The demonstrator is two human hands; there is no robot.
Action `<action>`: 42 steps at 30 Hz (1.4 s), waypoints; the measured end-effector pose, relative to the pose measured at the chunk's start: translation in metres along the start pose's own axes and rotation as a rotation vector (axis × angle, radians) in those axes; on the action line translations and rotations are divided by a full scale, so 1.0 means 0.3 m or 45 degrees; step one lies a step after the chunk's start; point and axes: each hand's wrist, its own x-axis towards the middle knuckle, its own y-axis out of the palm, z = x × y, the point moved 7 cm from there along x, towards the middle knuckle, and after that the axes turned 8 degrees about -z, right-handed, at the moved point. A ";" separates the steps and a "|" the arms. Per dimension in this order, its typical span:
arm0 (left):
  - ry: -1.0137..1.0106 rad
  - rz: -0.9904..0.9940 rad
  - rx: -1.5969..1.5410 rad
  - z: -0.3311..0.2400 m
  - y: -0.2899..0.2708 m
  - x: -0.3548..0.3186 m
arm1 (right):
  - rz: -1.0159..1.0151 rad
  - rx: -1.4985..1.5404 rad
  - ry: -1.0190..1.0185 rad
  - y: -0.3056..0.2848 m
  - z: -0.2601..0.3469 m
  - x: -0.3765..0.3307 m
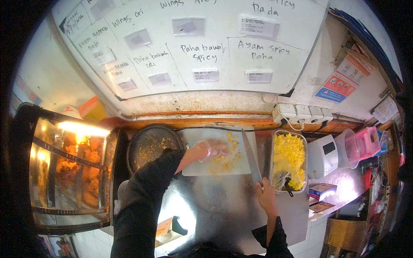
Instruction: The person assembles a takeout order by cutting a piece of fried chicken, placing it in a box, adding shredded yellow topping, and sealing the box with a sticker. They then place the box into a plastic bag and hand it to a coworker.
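Our gloved left hand (214,149) rests fingers down on yellow food pieces (228,159) scattered over a white cutting board (195,165). To the right, our right hand (266,194) is wrapped around a knife (251,157), its handle hidden, blade pointing far. A clear container (289,161) of yellow food sits just right.

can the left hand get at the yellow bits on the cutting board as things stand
Probably yes. The gloved left hand already rests on the cutting board among the yellow bits, with nothing between them. The knife, held in the right hand, stands off to the right.
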 end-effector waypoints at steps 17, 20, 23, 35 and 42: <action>-0.998 -1.321 -1.272 0.204 -0.067 -0.227 | 0.090 0.163 -0.016 0.350 -0.010 0.170; -1.195 -1.611 -2.614 0.229 0.030 -0.256 | -0.280 -0.077 -0.294 0.235 0.048 0.131; -0.988 -1.207 -3.129 0.191 -0.009 -0.299 | -0.550 -0.142 -0.524 0.138 0.144 0.039; -0.068 -0.834 -3.296 -0.543 -0.212 -1.071 | 0.751 -0.134 -0.589 0.808 0.365 -0.749; -0.687 -0.789 -3.403 -0.995 0.281 -1.341 | 0.726 0.328 -0.801 0.896 0.361 -0.810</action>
